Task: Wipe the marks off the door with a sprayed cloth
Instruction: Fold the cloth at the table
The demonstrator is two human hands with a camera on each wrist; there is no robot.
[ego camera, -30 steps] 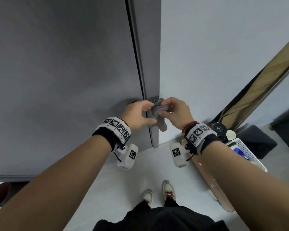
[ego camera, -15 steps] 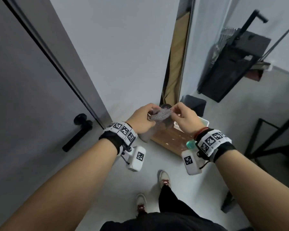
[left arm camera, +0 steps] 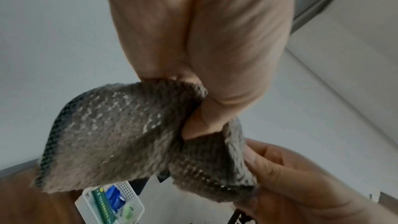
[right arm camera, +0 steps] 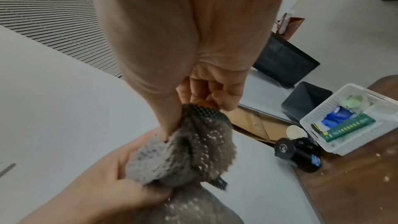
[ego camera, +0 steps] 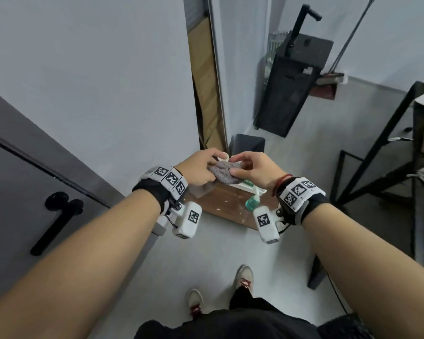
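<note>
From the head camera, the left hand (ego camera: 196, 171) and right hand (ego camera: 252, 171) pinch a grey cloth (ego camera: 222, 176) between them above a wooden table (ego camera: 220, 204), the door (ego camera: 15, 192) at far left. The left wrist view shows the thumb and fingers (left arm camera: 202, 122) clamped on a fold of cloth (left arm camera: 120, 135). The right wrist view shows curled fingers (right arm camera: 206, 94) gripping the cloth (right arm camera: 193, 151), near a white basket (right arm camera: 344, 125).

A plain indoor utility room: grey door with black lever handle (ego camera: 56, 221) at 9 o'clock, scuffed brown wooden table (ego camera: 220, 206) ahead, black metal frame (ego camera: 377, 157) at 2 o'clock.
</note>
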